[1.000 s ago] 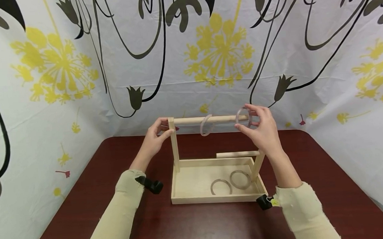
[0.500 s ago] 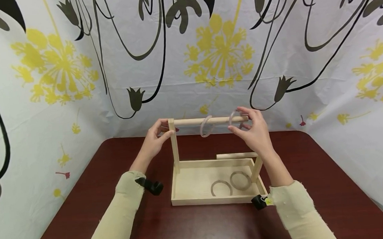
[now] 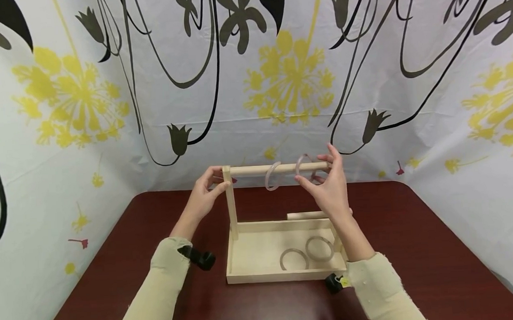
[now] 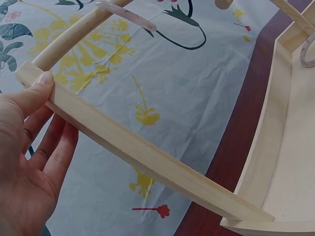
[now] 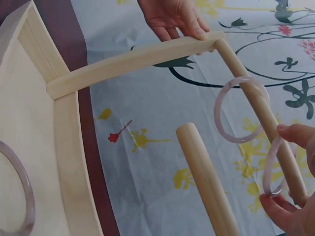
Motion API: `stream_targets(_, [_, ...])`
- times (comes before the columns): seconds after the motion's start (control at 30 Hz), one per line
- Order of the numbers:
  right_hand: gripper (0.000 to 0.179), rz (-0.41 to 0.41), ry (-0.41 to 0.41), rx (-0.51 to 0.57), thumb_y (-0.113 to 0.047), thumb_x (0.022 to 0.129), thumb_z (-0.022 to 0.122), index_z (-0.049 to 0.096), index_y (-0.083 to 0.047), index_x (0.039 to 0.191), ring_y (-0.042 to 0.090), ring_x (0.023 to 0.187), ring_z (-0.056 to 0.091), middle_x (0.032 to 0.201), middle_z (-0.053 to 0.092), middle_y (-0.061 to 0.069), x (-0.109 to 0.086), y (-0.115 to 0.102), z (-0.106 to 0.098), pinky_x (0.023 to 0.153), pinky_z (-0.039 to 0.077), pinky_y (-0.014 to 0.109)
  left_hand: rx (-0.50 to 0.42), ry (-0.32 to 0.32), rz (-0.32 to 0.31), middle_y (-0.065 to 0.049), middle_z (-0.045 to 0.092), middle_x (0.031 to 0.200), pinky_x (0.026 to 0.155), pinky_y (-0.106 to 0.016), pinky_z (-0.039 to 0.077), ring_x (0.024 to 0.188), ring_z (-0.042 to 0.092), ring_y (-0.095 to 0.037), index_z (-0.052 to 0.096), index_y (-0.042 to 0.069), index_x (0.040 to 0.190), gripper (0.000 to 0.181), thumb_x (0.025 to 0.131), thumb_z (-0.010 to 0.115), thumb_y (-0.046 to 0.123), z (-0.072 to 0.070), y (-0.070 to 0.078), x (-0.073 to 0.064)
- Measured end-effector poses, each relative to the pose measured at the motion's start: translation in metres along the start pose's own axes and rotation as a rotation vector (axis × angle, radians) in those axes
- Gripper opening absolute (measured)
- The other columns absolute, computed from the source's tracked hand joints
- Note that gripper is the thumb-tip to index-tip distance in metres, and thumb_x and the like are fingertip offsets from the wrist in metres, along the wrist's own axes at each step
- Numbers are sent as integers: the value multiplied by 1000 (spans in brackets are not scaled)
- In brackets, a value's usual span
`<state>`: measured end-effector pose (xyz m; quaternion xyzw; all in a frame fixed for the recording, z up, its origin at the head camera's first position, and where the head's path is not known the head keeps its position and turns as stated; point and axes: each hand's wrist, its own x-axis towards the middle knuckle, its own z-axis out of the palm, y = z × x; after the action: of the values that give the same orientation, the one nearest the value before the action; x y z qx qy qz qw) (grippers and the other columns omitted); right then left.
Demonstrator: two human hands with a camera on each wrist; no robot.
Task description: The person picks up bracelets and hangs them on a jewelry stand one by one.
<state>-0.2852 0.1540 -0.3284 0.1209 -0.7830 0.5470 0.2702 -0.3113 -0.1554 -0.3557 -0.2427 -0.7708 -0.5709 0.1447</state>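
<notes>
A wooden bangle stand has a shallow tray [image 3: 267, 278], a tall left post [image 3: 231, 207] and a long upper rod [image 3: 250, 170]. My left hand [image 3: 202, 195] grips the top of that post, thumb in front and fingers behind. Around the rod's right half is a pale translucent bangle [image 5: 268, 169], held by the thumb and a lower finger of my right hand [image 3: 331, 192]; the index finger is raised off it. Farther left, another pale bangle [image 3: 267, 179] hangs on the rod. Two more lie in the tray, a front bangle [image 3: 293, 250] and a rear bangle [image 3: 319, 237].
A shorter lower rod [image 3: 305, 216] sticks out leftward above the tray's back edge; its post is mostly hidden behind my right forearm. The stand sits on a dark red table [image 3: 158, 276]. A patterned cloth [image 3: 238, 137] hangs behind and at both sides.
My right hand has moved left along the upper rod, carrying its bangle farther onto it, and its index finger has lifted. My left hand keeps its grip on the post. The head view has tipped slightly.
</notes>
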Motion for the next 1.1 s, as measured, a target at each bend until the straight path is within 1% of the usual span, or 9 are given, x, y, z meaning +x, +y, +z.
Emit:
stream_targets(0.2, [112, 21, 79, 66, -15, 80, 84, 5, -25, 160, 32, 128, 54, 142, 45, 16, -7, 3, 7, 103, 50, 48, -10, 7, -10, -20, 59, 117, 83, -22, 51, 104, 61, -19, 54, 1, 130, 34, 98, 62, 5, 1, 0, 1])
stream_targets(0.37, [117, 57, 143, 118, -10, 80, 83, -1, -27, 159, 31, 128, 55, 141, 49, 16, -11, 6, 10, 106, 48, 45, -19, -5, -4, -21, 59, 118, 85, -23, 50, 103, 60, -15, 54, 0, 130, 34, 98, 61, 6, 4, 0, 4])
stream_targets(0.47, [119, 97, 157, 138, -7, 81, 82, -5, -26, 159, 30, 129, 55, 141, 49, 17, -12, 8, 12, 109, 46, 44, -17, -8, -11, -22, 60, 118, 85, -23, 50, 103, 60, -11, 54, 1, 131, 34, 98, 61, 7, 4, 0, 5])
stream_targets(0.57, [119, 127, 132, 148, -8, 82, 81, -8, -25, 159, 29, 131, 54, 143, 50, 17, -14, 9, 16, 111, 44, 43, -17, 6, -27, -23, 61, 116, 85, -21, 50, 102, 61, -9, 54, 0, 130, 33, 98, 61, 6, 2, -1, 3])
stream_targets(0.67, [117, 137, 118, 156, -13, 82, 82, -5, -24, 160, 27, 130, 54, 142, 52, 14, -15, 11, 19, 110, 45, 41, -22, 4, -22, -24, 61, 115, 85, -21, 51, 105, 62, -16, 54, -1, 130, 33, 99, 60, 5, 1, -1, 2])
stream_targets(0.73, [117, 146, 110, 168, -17, 82, 83, -4, -23, 160, 26, 131, 54, 142, 52, 12, -17, 12, 20, 110, 46, 40, -28, 5, -19, -25, 62, 115, 85, -22, 51, 104, 62, -17, 54, -1, 130, 33, 98, 60, 6, 1, -1, 2])
stream_targets(0.87, [117, 193, 78, 182, -19, 82, 83, -4, -22, 160, 26, 132, 52, 145, 48, 12, -18, 13, 20, 110, 45, 41, -36, 6, -17, -27, 63, 113, 84, -23, 51, 101, 61, -11, 54, -1, 130, 33, 98, 61, 6, 2, -1, 1])
stream_targets(0.93, [117, 215, 59, 190, -18, 82, 83, -4, -24, 160, 23, 128, 53, 143, 46, 10, -18, 12, 20, 108, 47, 39, -35, 7, -19, -27, 64, 113, 83, -21, 51, 100, 61, -8, 55, -1, 130, 33, 98, 61, 5, 2, -1, 1])
stream_targets(1.1, [117, 225, 20, 202, -17, 82, 83, -3, -29, 160, 17, 117, 56, 136, 44, 6, -17, 12, 21, 101, 52, 38, -15, 7, -16, -24, 64, 113, 84, -21, 51, 101, 60, -9, 54, -1, 130, 34, 98, 61, 6, 1, 0, 1])
